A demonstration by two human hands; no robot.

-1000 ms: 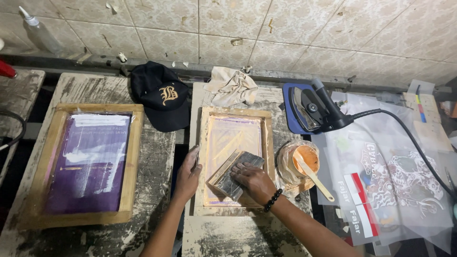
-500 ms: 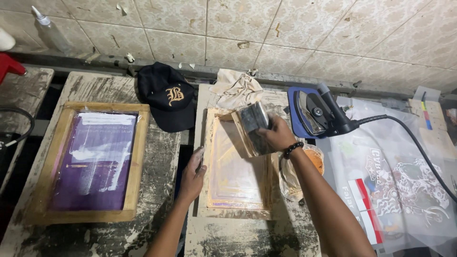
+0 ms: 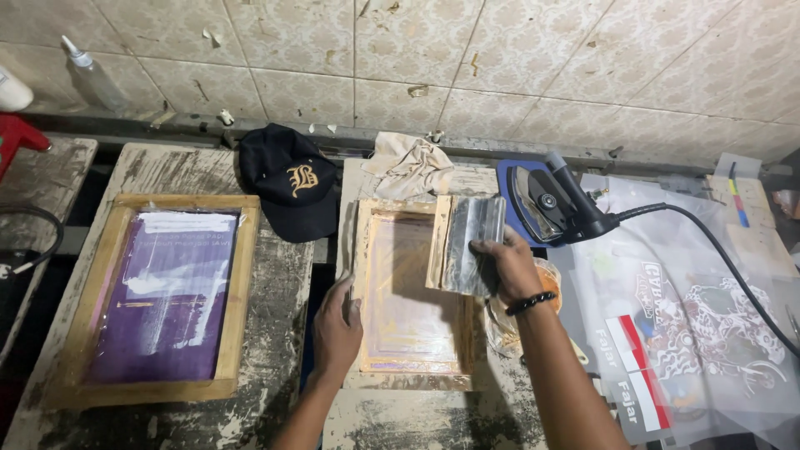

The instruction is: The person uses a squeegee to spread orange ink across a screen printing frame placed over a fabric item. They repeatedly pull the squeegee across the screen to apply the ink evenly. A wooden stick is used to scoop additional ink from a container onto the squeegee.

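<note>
A small wooden screen-printing frame (image 3: 363,275) with a pale orange mesh lies on the worn table in front of me. My left hand (image 3: 337,327) presses flat on its left edge. My right hand (image 3: 508,267) grips a squeegee (image 3: 467,242) with a wooden handle and a grey blade, held over the frame's upper right corner, tilted. A black bead bracelet sits on my right wrist.
A larger wooden frame (image 3: 237,283) with purple mesh lies to the left. A black cap (image 3: 287,179) and a crumpled cloth (image 3: 408,167) lie behind. A black iron (image 3: 550,200) with its cord rests at right, beside printed transfer sheets (image 3: 692,325). An ink tub (image 3: 550,292) sits under my right arm.
My right hand drew the squeegee from the near end of the small frame up to its far right corner and lifted it slightly. My left hand stayed on the frame's left edge.
</note>
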